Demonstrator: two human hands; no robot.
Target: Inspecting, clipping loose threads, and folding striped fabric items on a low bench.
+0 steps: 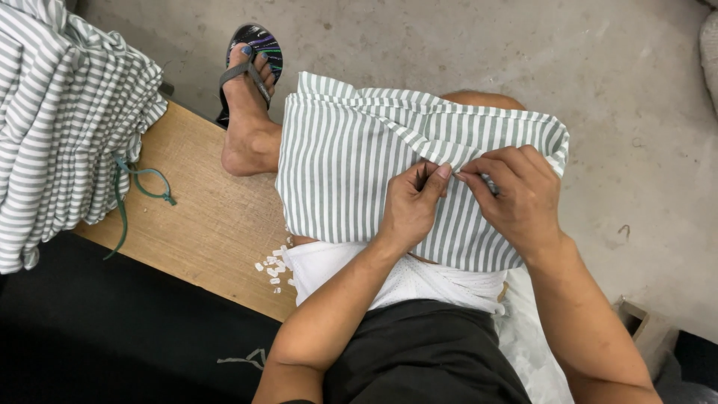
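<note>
**Both hands pinched on a striped garment across the lap**

The striped garment [351, 179], grey-green and white, lies draped over the person's raised knee and lap, its upper edge folded into a band near the middle of the view. The left hand [411, 206] is closed in a pinch: thumb and forefinger grip the cloth at that folded edge, and a small dark, thin object shows between the fingers; its kind cannot be told. The right hand [520, 198] is likewise closed, fingers curled over the same fold just beside the left, fingertips almost touching. Both hands rest on the cloth.

Beneath the garment, white shorts [404, 280] and a dark top [419, 352] are visible. The person's foot [247, 127] in a patterned flip-flop [258, 45] rests at the edge of a wooden bench [202, 217]. A pile of matching striped fabric [60, 127] sits on the bench's left end, with a green tie cord [138, 183] hanging from it. Small white scraps [275, 268] lie scattered on the bench near the shorts. The floor [598, 75] is bare concrete.
</note>
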